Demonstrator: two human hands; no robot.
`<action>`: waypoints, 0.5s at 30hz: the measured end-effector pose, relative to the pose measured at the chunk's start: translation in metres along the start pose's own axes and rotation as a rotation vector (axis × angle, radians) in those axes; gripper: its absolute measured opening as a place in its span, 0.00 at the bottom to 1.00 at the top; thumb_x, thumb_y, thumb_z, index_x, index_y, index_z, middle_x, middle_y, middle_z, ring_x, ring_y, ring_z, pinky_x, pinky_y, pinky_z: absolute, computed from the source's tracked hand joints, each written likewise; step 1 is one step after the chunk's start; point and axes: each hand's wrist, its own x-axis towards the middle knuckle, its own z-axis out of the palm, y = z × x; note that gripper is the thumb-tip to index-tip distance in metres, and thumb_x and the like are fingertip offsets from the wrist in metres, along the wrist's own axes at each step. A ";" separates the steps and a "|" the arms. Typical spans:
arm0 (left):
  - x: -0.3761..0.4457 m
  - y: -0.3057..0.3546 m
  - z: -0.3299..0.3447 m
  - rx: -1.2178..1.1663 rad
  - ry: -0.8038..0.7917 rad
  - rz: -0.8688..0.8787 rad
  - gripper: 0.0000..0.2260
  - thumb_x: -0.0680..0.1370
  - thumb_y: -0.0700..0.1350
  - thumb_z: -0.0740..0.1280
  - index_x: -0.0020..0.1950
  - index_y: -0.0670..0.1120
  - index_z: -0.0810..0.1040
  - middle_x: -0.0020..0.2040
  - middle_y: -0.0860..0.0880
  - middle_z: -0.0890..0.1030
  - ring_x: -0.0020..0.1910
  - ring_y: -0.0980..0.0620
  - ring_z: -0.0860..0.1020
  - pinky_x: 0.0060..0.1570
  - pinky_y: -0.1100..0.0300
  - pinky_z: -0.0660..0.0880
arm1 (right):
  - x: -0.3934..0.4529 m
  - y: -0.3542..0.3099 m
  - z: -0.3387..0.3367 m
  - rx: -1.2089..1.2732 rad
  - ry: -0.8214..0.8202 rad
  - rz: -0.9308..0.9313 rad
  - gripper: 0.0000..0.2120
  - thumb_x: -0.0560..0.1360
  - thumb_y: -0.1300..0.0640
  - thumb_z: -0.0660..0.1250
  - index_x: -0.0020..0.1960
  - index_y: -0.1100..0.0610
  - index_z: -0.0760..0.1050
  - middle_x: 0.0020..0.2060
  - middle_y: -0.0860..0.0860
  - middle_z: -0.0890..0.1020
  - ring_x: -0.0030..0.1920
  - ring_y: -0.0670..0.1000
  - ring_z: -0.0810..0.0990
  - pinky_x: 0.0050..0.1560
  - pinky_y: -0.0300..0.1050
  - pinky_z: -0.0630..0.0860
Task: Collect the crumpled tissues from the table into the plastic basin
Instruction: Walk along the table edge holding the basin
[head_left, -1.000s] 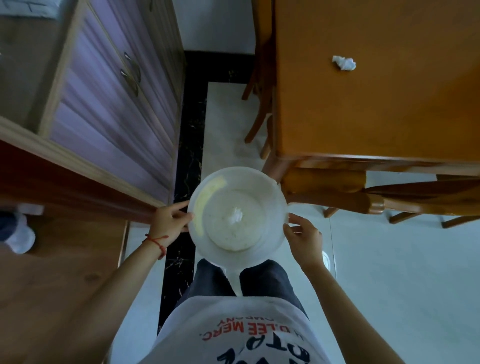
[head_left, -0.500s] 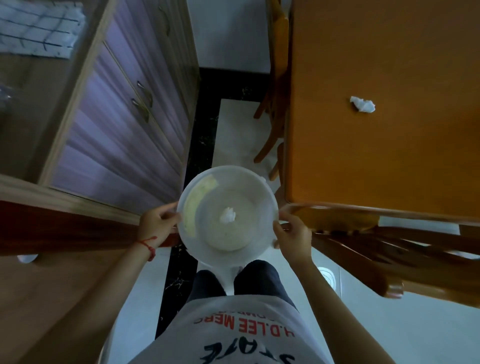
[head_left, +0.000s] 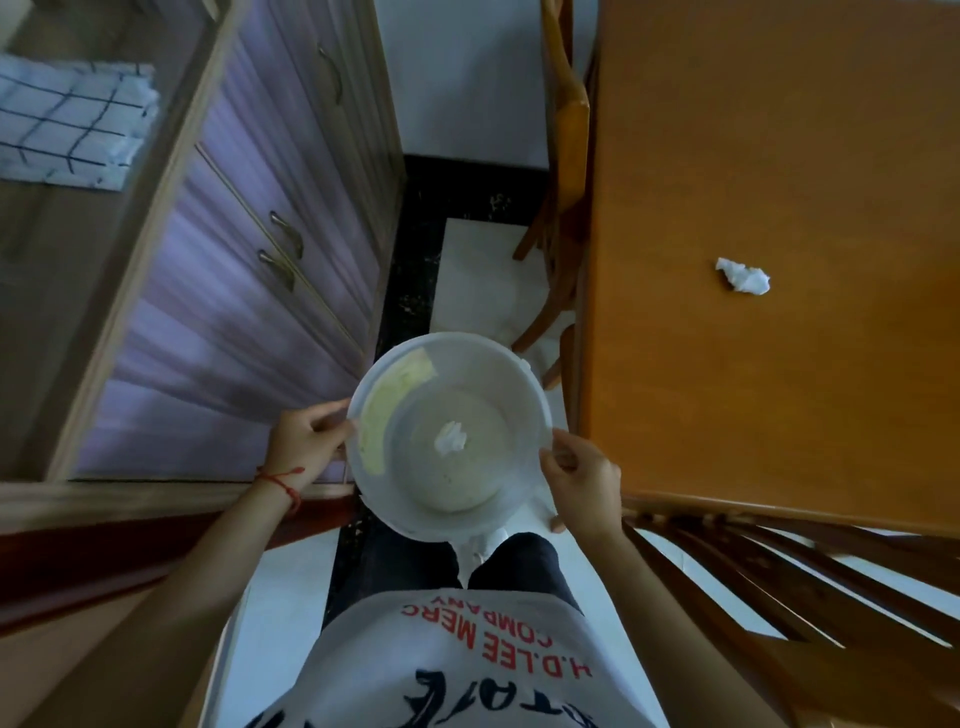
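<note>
- Looking down from the head camera: compared with half a second ago, the wooden surface (head_left: 779, 260) fills more of the right side, and the crumpled tissue (head_left: 744, 276) on it sits lower and nearer.
- Left hand (head_left: 304, 447) is closed on the left rim of the white plastic basin (head_left: 449, 434), thumb over the edge; a red string circles the wrist.
- Right hand (head_left: 584, 480) is closed on the basin's right rim, fingers curled around it.
- One tissue in the basin (head_left: 451, 437) lies at its centre, between both hands.
- The tissue on the surface lies well apart from the right hand, up and to the right.
</note>
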 end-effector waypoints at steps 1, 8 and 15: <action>0.009 0.002 -0.001 -0.021 -0.020 -0.017 0.15 0.73 0.37 0.67 0.60 0.44 0.77 0.42 0.52 0.81 0.40 0.57 0.81 0.44 0.57 0.81 | 0.008 -0.004 0.001 0.003 0.009 0.000 0.12 0.74 0.58 0.66 0.57 0.57 0.77 0.47 0.53 0.83 0.43 0.46 0.81 0.44 0.38 0.79; 0.073 0.031 0.001 -0.056 -0.069 -0.017 0.16 0.73 0.37 0.67 0.61 0.42 0.76 0.40 0.47 0.82 0.39 0.49 0.80 0.37 0.64 0.80 | 0.057 -0.030 0.009 0.010 0.088 0.046 0.12 0.74 0.59 0.65 0.57 0.55 0.77 0.47 0.52 0.83 0.43 0.48 0.80 0.44 0.38 0.78; 0.121 0.058 0.009 -0.066 -0.112 0.000 0.17 0.73 0.36 0.67 0.61 0.42 0.76 0.39 0.45 0.80 0.39 0.50 0.79 0.48 0.47 0.79 | 0.098 -0.044 0.012 -0.030 0.190 0.048 0.09 0.75 0.56 0.64 0.54 0.53 0.79 0.45 0.50 0.84 0.40 0.44 0.81 0.41 0.38 0.79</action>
